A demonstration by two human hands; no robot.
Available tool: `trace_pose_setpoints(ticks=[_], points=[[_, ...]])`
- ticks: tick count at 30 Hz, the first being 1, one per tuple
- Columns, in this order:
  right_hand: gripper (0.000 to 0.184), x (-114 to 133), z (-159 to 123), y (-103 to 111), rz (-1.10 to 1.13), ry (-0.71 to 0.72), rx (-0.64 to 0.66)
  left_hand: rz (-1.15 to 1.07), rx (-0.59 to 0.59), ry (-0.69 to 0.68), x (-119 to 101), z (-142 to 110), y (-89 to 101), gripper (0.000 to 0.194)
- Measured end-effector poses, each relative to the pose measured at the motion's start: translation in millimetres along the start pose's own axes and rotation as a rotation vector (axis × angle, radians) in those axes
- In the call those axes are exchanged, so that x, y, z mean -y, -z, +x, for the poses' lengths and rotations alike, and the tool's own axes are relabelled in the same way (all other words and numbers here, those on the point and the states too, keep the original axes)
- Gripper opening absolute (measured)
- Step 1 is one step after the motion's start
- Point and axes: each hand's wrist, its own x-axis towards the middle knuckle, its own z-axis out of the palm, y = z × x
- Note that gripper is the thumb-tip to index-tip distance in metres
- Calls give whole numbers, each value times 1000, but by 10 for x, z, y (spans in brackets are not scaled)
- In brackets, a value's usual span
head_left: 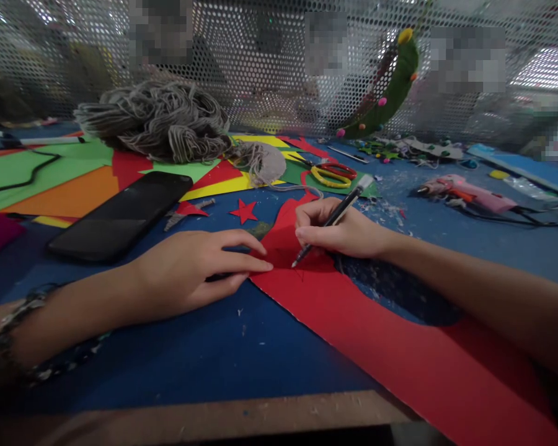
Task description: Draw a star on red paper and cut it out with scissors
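Note:
A black pen (pixel 328 220) is pinched in the fingers of my right hand (pixel 339 229), its tip touching a sheet of red craft paper (pixel 353 316). Thin dark lines show on the paper around the tip. My left hand (pixel 204 266) lies with outstretched fingers on the paper's left edge, holding nothing. The red sheet slants from the middle of the table down past its front edge at the lower right. Just beyond my left fingers lies a small red paper star (pixel 244 211), beside a red and grey scrap (pixel 190 210).
A black phone (pixel 123 214) lies behind my left forearm. Grey yarn (pixel 160 121) is heaped on coloured sheets. Scissors (pixel 330 173) with red and yellow handles sit beyond my right hand. A pink glue gun (pixel 469 191) with a cable lies right. A perforated metal screen (pixel 260 80) stands behind.

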Motion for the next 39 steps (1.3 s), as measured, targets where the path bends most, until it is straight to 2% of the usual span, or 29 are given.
trace_pose_setpoints(ticks=[6,17,26,30,39], points=[[24,5,-23,30,-9,16,80,-8,14,20,-10,0,11,33],[23,49,-47,48,3,-33,145,2,18,16,-11,1,17,33],[24,51,-46,46,29,-36,163,13,50,58,-39,3,32,34],[24,63,-49,47,48,-50,176,3,18,22,-21,4,27,33],[23,55,-61,17,184,-98,167,16,55,-5,10,5,45,33]])
